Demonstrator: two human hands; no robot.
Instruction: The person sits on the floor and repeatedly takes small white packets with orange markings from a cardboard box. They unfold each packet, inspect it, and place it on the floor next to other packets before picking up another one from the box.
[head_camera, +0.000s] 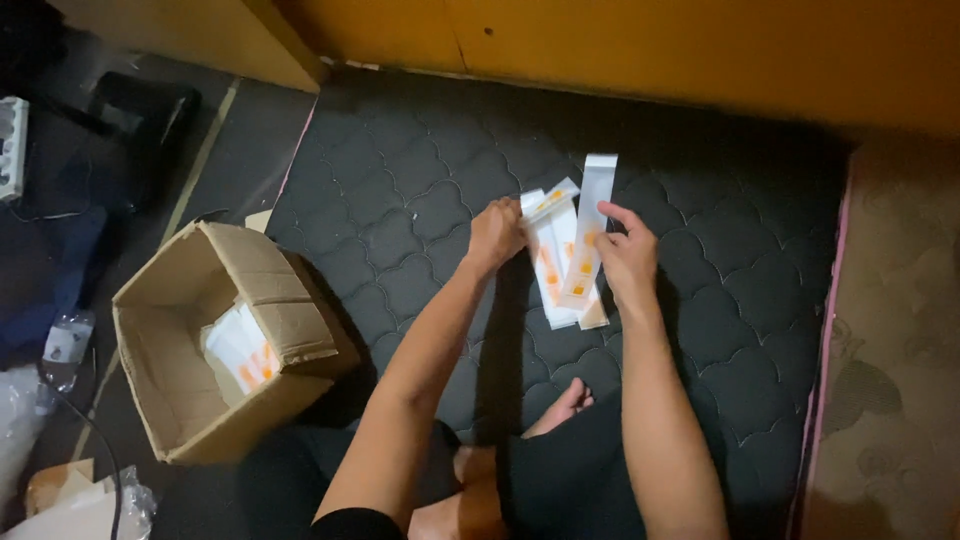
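Thin white packets with small orange marks lie fanned in a loose pile on the dark quilted mattress, roughly centre of the view. One longer translucent strip stands up out of the pile, leaning slightly, its upper end clear of the rest.

Right hand: fingers closed around the lower part of the long strip, index finger raised and extended toward the strip's edge. Grip is narrow, on the strip only as far as can be seen.

Left hand: fingers curled and pinched on the left edge of the pile, at the top corner of one packet. Whether it holds one packet or several cannot be told.

Both forearms reach forward from the bottom of the view. A bare foot lies between them on the mattress, near the lower edge of the pile but apart from it.

To the left, off the mattress edge, an open cardboard box sits tilted, flaps spread. Inside it, more white packets with orange marks are stacked against one wall.

A yellow-orange wall panel runs along the far side of the mattress. A patterned beige mat borders the mattress on the right. Crumpled clear plastic lies on the dark floor left of the box.
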